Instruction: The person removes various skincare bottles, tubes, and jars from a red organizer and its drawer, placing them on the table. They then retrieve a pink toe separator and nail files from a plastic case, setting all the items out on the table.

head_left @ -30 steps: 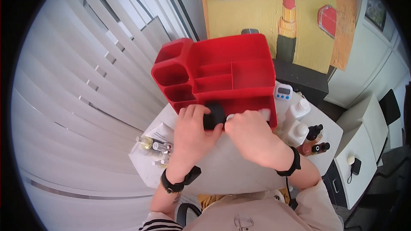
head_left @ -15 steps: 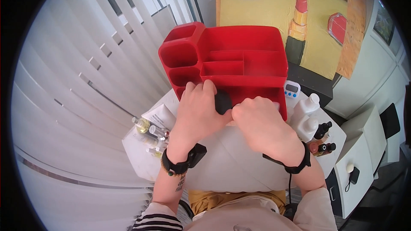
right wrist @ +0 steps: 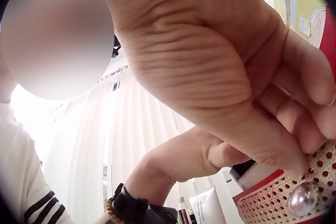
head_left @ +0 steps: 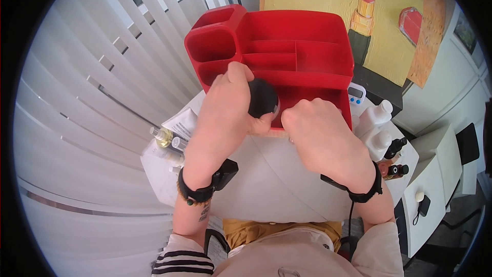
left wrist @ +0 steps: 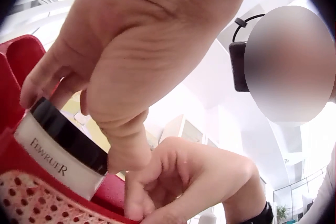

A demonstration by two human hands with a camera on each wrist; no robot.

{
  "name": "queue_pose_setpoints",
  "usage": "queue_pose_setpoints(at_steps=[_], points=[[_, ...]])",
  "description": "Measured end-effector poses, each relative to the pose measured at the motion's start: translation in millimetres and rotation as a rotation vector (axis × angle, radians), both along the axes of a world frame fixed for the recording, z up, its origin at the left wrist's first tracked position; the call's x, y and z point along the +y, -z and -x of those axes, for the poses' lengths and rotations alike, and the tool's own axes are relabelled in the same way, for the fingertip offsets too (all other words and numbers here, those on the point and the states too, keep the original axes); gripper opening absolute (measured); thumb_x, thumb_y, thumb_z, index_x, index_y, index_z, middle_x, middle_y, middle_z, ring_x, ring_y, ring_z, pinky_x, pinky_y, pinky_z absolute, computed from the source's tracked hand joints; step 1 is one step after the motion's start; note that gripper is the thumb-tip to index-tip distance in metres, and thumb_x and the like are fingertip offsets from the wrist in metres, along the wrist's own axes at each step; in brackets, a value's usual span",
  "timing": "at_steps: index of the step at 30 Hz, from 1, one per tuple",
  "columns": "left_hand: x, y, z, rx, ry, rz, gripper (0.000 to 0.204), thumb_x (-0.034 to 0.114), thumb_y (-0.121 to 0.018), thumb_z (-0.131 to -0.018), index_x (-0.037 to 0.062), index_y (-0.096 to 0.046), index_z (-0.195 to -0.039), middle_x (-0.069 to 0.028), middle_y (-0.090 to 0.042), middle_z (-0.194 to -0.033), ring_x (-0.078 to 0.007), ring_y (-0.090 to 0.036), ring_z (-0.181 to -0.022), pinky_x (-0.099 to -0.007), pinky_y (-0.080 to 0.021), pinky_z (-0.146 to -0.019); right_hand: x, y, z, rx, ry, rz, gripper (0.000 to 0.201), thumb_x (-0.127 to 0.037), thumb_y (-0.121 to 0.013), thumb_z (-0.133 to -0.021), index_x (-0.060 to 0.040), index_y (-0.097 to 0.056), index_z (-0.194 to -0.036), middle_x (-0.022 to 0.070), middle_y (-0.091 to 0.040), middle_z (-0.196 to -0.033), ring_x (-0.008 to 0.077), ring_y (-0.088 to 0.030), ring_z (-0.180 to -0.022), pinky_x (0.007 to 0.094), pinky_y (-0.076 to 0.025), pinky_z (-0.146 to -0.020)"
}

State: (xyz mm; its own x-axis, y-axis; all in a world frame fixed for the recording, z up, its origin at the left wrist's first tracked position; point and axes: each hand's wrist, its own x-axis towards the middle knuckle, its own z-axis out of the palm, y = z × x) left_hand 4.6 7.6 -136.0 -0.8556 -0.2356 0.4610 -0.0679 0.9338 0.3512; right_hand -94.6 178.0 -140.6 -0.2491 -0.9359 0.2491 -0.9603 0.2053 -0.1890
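My left hand [head_left: 220,107] grips a squat cosmetic jar [left wrist: 60,163] with a black lid [head_left: 262,96] and FEWRUER printed on its pale side. The jar stands upright in the low front drawer of a red organizer [head_left: 320,80], thumb on its near side and fingers on the far side. My right hand [head_left: 325,136] is at the same drawer's front, fingers curled, thumb and fingertips pinching its upper edge. The drawer front is a woven rattan panel [right wrist: 265,205] with a shiny round knob [right wrist: 303,199] just below my right thumb.
On the table's left lie small bottles [head_left: 163,136] and a white tube [right wrist: 207,207]. To the right stand white bottles [head_left: 378,115], dark small bottles [head_left: 395,147] and a white timer [head_left: 355,93]. A lipstick painting [head_left: 364,18] stands behind.
The hands have moved farther apart, the right one now clear of the jar at the drawer edge. My left hand keeps its grip on the jar. The head view has shifted.
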Motion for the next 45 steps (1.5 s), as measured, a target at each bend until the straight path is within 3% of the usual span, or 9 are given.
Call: queue_pose_setpoints(at_steps=[8,9,12,18,29,32,35,38,45], points=[[-14,-26,-71,0.061,0.094,-0.266,0.075,0.026,-0.093,-0.07,0.0007,-0.046,-0.123,-0.0119,-0.063,-0.12,-0.0249,-0.063,-0.111,-0.0408,-0.05,-0.098,4,4,1,-0.018,-0.03,0.036,0.01,0.001,-0.064,-0.07,-0.0001,-0.059,-0.078,0.0195,-0.061,-0.08,0.0386,-0.062,-0.08,0.0442,-0.049,-0.07],[-12,-20,-82,0.06,0.058,-0.272,0.079,0.022,-0.096,-0.06,0.0021,-0.049,-0.119,-0.0122,-0.066,-0.114,-0.0266,-0.065,-0.109,-0.0407,-0.05,-0.098,4,5,1,-0.038,-0.033,0.037,0.01,0.001,-0.064,-0.07,-0.0001,-0.059,-0.078,0.0195,-0.061,-0.08,0.0386,-0.062,-0.08,0.0442,-0.049,-0.07],[3,4,-104,-0.153,0.152,-0.258,0.079,0.006,-0.092,-0.055,0.0031,-0.049,-0.121,-0.0165,-0.059,-0.124,-0.0355,-0.06,-0.114,-0.0413,-0.049,-0.098,4,9,3,-0.038,-0.056,0.1,0.009,0.002,-0.063,-0.069,-0.0007,-0.059,-0.077,0.0193,-0.062,-0.079,0.039,-0.061,-0.079,0.0439,-0.048,-0.071],[27,40,-96,-0.379,0.254,-0.192,0.075,0.002,-0.087,-0.058,0.0007,-0.046,-0.12,-0.0197,-0.056,-0.127,-0.0423,-0.053,-0.115,-0.0459,-0.047,-0.096,2,8,2,-0.068,-0.059,0.17,0.008,0.003,-0.061,-0.069,0.0003,-0.058,-0.076,0.0202,-0.061,-0.076,0.0416,-0.06,-0.08,0.0459,-0.046,-0.072],[11,58,-82,-0.41,0.133,-0.074,0.077,0.0,-0.081,-0.062,-0.0015,-0.045,-0.13,-0.019,-0.051,-0.122,-0.04,-0.05,-0.113,-0.0468,-0.046,-0.094,-3,6,3,-0.064,-0.031,0.09,0.007,0.001,-0.062,-0.076,0.0033,-0.056,-0.076,0.0235,-0.057,-0.071,0.0459,-0.057,-0.078,0.0491,-0.043,-0.07],[9,59,-80,-0.421,0.123,-0.053,0.077,0.0,-0.08,-0.065,0.0027,-0.048,-0.135,-0.0179,-0.052,-0.123,-0.0394,-0.05,-0.114,-0.047,-0.048,-0.094,2,11,6,0.028,-0.065,0.052,0.017,-0.002,-0.059,-0.07,0.0,-0.055,-0.087,0.0169,-0.057,-0.084,0.0388,-0.056,-0.081,0.0459,-0.045,-0.072],[8,59,-78,-0.476,0.095,-0.035,0.073,0.001,-0.078,-0.067,0.0077,-0.053,-0.136,-0.0171,-0.052,-0.125,-0.0391,-0.051,-0.117,-0.0465,-0.05,-0.095,-4,9,-1,-0.13,-0.085,0.236,0.009,0.001,-0.062,-0.079,0.0041,-0.054,-0.081,0.0247,-0.059,-0.077,0.0457,-0.058,-0.082,0.0503,-0.044,-0.071],[9,56,-76,-0.527,0.036,0.01,0.071,0.001,-0.077,-0.068,0.0126,-0.056,-0.135,-0.0168,-0.052,-0.131,-0.0384,-0.05,-0.123,-0.046,-0.05,-0.099,2,0,2,-0.162,-0.082,0.158,0.009,0.0,-0.061,-0.081,0.0035,-0.054,-0.084,0.0228,-0.06,-0.08,0.0445,-0.058,-0.084,0.0505,-0.044,-0.072],[12,57,-72,-0.465,0.114,0.163,0.059,0.004,-0.078,-0.07,0.0115,-0.062,-0.126,-0.0117,-0.054,-0.135,-0.0344,-0.05,-0.127,-0.0447,-0.047,-0.103,33,-28,5,-0.057,0.237,0.204,0.01,0.006,-0.061,-0.082,-0.0004,-0.055,-0.087,0.0174,-0.06,-0.079,0.0395,-0.059,-0.082,0.0465,-0.045,-0.072]])
